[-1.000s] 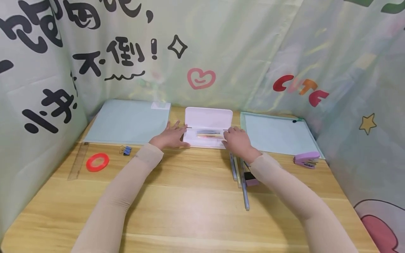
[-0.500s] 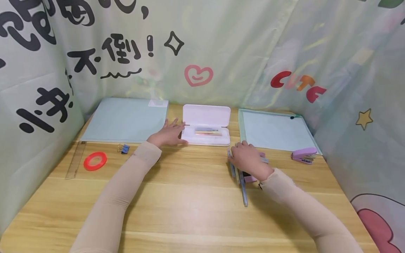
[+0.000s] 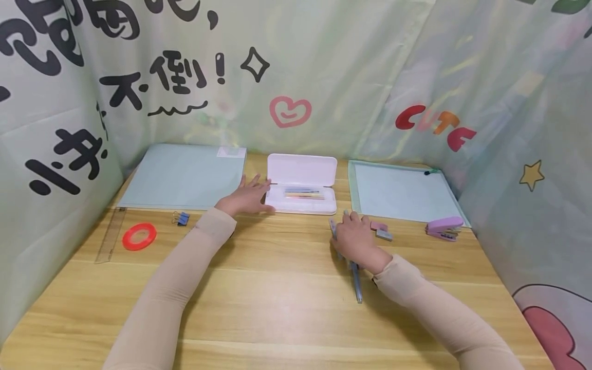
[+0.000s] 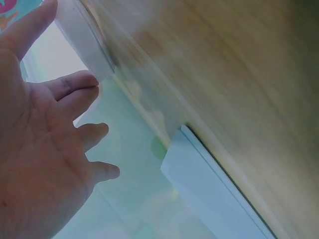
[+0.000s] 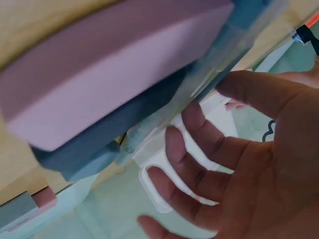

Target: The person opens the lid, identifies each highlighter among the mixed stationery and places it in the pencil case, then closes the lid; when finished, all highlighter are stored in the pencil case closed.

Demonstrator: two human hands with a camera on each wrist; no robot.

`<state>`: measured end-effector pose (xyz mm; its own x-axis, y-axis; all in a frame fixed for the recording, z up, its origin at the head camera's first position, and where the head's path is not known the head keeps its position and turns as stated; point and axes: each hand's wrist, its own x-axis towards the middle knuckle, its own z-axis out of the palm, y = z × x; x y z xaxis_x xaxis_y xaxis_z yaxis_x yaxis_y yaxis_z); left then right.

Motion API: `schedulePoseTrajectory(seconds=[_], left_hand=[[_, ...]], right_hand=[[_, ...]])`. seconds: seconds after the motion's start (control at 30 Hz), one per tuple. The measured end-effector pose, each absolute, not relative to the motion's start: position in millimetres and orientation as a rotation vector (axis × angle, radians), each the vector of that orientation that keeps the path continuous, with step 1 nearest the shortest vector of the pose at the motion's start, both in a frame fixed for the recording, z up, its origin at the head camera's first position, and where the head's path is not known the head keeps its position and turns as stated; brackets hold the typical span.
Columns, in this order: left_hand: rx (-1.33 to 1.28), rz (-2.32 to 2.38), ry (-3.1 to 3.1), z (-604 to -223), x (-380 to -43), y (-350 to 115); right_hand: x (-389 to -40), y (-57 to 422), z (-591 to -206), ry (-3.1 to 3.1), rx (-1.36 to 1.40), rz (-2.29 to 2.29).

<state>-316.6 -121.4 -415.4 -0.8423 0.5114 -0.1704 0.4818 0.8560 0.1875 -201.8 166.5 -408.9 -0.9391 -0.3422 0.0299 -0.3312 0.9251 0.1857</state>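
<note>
We spread our left hand (image 3: 246, 198) by a pencil case (image 3: 302, 173) near the worktop's (image 3: 277, 298) far edge; our right hand (image 3: 358, 239) touches pens (image 3: 356, 283), grip unclear.

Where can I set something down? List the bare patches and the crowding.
Free: table between the left sleeve and the pens; also between the right sleeve and purple stapler. Crowded: around the right hand, with pens and two small blocks close by.

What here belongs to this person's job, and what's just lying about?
Seemingly in the job:
pens, at the right hand
open pencil case, by the left hand

Probably just lying about:
stapler
ruler
red ring
binder clip
blue folder
zip pouch
small blocks
</note>
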Motion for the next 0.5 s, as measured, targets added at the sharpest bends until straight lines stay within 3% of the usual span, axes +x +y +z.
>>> schedulePoseTrajectory(seconds=[0.5], left_hand=[[0.755, 0.222, 2.809, -414.7, -316.5, -120.5]], right_hand=[[-205.9, 160.9, -402.0, -2.807, 0.493, -0.14]])
